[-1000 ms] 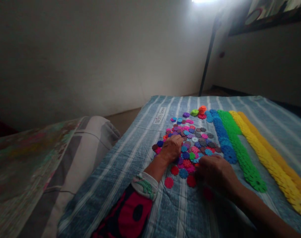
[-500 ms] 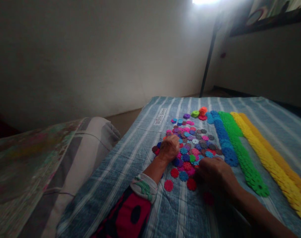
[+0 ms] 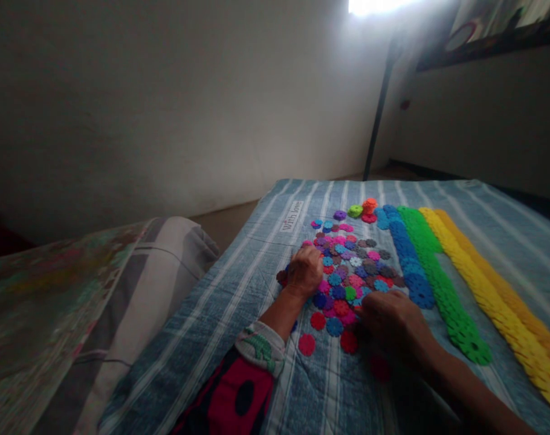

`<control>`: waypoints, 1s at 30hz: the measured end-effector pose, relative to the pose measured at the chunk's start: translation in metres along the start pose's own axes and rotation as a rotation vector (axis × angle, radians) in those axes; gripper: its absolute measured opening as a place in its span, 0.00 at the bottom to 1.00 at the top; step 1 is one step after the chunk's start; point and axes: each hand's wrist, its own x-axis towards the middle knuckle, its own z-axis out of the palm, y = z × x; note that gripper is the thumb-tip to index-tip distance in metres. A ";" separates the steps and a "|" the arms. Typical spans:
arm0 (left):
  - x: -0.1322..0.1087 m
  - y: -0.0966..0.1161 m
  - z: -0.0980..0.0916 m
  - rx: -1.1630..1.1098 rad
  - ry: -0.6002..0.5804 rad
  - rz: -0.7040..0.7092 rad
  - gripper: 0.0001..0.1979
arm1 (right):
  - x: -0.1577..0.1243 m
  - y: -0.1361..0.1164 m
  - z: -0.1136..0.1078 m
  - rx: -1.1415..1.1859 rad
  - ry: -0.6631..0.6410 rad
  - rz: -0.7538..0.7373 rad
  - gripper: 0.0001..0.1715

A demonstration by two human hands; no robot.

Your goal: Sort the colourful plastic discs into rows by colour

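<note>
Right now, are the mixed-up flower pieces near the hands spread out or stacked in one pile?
Spread out: the mixed-colour pieces lie in a loose patch on the striped cloth, some overlapping and a few apart.

Matt discs point(image 3: 334, 280), wrinkled cloth cover point(image 3: 229, 320)

The room is closed off by a plain greyish wall point(image 3: 166, 109), brightened near the top by a glaring white light point(image 3: 379, 6). A dark slanted pole point(image 3: 378, 121) is set before the corner. The shadowed right-hand wall point(image 3: 492, 115) is broken by a dark-edged frame point(image 3: 488, 51), its contents blurred. Brownish floor point(image 3: 232, 214) is glimpsed between furniture draped in blue striped cloth point(image 3: 202, 338) and grey-and-white cloth point(image 3: 170, 235).
</note>
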 end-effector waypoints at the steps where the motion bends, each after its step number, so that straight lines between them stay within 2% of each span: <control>1: 0.000 0.000 0.000 -0.002 -0.001 0.002 0.09 | 0.000 0.000 0.000 0.001 -0.005 0.005 0.19; 14: 0.001 0.007 -0.002 -0.085 0.074 0.115 0.10 | 0.018 -0.004 -0.008 0.084 -0.084 0.115 0.12; 21: -0.006 0.025 -0.007 -0.297 0.163 0.234 0.10 | 0.034 0.000 -0.006 0.055 -0.071 0.173 0.12; 25: -0.010 0.034 -0.009 -0.432 0.148 0.258 0.10 | 0.039 0.006 -0.002 0.056 -0.051 0.184 0.13; 30: -0.013 0.037 -0.007 -0.487 0.071 0.291 0.11 | 0.039 0.012 0.002 0.138 -0.026 0.234 0.16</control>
